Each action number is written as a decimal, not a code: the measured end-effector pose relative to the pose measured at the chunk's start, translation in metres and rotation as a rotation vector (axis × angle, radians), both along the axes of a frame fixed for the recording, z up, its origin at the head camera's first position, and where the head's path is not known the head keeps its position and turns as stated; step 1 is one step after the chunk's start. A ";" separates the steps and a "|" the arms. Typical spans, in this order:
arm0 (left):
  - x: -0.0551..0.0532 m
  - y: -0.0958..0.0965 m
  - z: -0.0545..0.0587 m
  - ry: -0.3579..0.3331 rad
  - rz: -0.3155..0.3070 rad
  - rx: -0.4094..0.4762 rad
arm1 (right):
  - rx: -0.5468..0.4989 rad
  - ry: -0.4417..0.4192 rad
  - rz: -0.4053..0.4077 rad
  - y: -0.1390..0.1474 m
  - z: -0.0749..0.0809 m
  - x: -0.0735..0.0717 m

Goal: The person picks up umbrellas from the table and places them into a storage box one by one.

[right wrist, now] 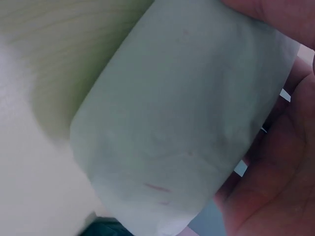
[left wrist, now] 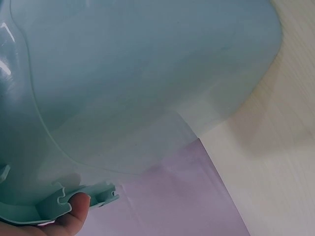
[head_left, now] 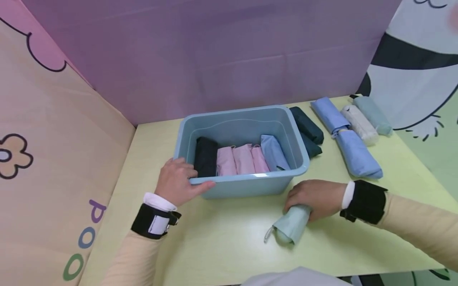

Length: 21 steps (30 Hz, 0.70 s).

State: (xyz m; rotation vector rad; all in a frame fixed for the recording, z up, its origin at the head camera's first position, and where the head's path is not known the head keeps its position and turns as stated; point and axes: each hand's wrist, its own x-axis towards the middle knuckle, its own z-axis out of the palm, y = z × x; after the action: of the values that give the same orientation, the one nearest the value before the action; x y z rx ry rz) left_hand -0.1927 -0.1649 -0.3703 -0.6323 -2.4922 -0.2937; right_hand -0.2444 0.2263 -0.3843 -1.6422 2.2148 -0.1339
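My left hand (head_left: 177, 180) grips the near left corner of a blue plastic bin (head_left: 247, 186); in the left wrist view a fingertip (left wrist: 78, 206) curls under the rim. Inside the bin a black folded umbrella (head_left: 205, 157), several pink ones (head_left: 244, 159) and a blue one (head_left: 274, 153) lie side by side. In front of the bin's right end, my right hand (head_left: 316, 198) holds a pale green folded umbrella (head_left: 291, 226) low over the table, its loop end toward me. That umbrella (right wrist: 172, 113) fills the right wrist view, between thumb and fingers.
Two dark green umbrellas (head_left: 307, 125) lie against the bin's right side. Farther right are two blue umbrellas (head_left: 358, 155) end to end, a white one (head_left: 360, 124) and another pale green one (head_left: 373, 115). A purple backdrop (head_left: 214, 59) stands behind the table (head_left: 229, 250).
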 end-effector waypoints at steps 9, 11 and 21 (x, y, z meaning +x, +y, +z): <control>0.001 0.001 0.000 0.014 -0.008 0.002 | -0.019 0.014 -0.045 0.015 0.025 0.002; 0.001 0.001 0.000 0.017 -0.008 0.007 | -0.033 0.024 -0.050 0.019 0.032 0.004; 0.001 0.000 -0.001 0.021 -0.006 0.006 | -0.094 0.037 -0.086 0.026 0.078 0.012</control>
State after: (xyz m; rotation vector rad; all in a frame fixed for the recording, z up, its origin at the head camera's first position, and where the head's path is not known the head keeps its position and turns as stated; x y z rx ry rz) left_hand -0.1920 -0.1649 -0.3709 -0.6367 -2.4694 -0.2957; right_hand -0.2327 0.2521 -0.3063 -1.6093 2.3409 -0.2353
